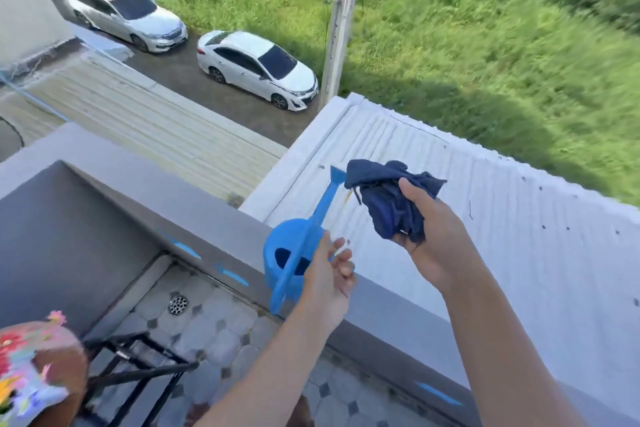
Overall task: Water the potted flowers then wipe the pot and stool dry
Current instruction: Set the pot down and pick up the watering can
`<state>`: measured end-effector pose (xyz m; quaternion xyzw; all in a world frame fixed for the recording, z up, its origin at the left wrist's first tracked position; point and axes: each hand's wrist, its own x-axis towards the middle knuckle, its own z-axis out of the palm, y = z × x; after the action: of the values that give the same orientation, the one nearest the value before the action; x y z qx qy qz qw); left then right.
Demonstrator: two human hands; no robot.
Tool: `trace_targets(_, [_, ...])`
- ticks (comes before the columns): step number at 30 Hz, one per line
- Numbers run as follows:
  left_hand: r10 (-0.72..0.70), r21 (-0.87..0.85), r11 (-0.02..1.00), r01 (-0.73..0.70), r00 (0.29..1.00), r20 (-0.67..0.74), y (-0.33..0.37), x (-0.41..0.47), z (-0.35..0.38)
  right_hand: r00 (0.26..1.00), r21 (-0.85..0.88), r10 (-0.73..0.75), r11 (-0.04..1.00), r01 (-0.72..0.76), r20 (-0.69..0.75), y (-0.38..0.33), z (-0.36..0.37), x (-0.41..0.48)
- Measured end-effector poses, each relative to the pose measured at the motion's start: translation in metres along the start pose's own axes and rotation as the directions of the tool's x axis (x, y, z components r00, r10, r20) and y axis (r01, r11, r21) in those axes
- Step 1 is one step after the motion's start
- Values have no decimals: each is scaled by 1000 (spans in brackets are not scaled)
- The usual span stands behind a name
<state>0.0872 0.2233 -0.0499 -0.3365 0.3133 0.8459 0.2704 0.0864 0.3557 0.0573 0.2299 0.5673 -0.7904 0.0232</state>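
Observation:
A blue watering can [284, 255] stands at the grey balcony ledge [194, 204], spout pointing up and to the right. My left hand [329, 282] is right beside its handle. The thumb touches the handle and the fingers hang loosely curled, not wrapped round it. My right hand [433, 236] grips a crumpled dark blue cloth [388, 199], held up above the ledge. The brown pot [65, 362] with colourful flowers [17, 354] sits at the bottom left, blurred. It stands on a black metal stool [145, 362].
The balcony floor [221, 322] is tiled, with a round drain [178, 304] near the corner. Beyond the ledge lie a white corrugated roof [485, 218], two parked white cars [256, 68], a pole [341, 21] and grass far below.

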Motion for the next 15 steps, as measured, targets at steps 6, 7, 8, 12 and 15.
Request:
trace_targets(6, [164, -180, 966, -183, 979, -117, -4, 9, 10, 999, 28, 36, 999, -35, -7, 15, -15, -12])
trace_targets(7, [174, -184, 963, -195, 977, -127, -2, 8, 12, 999, 24, 37, 999, -36, -7, 16, -16, -13])
trace_targets(8, [179, -193, 960, -204, 974, -137, 0, 9, 14, 999, 22, 36, 999, -36, -6, 15, -16, -14])
trace_targets(12, [188, -254, 941, -225, 969, -162, 10, 8, 16, 1000, 40, 19, 999, -19, 10, 11, -14, -17])
trace_targets(15, [231, -230, 938, -261, 962, -147, 21, 0, 1, 1000, 69, 13, 997, -14, 15, 8, -10, -19])
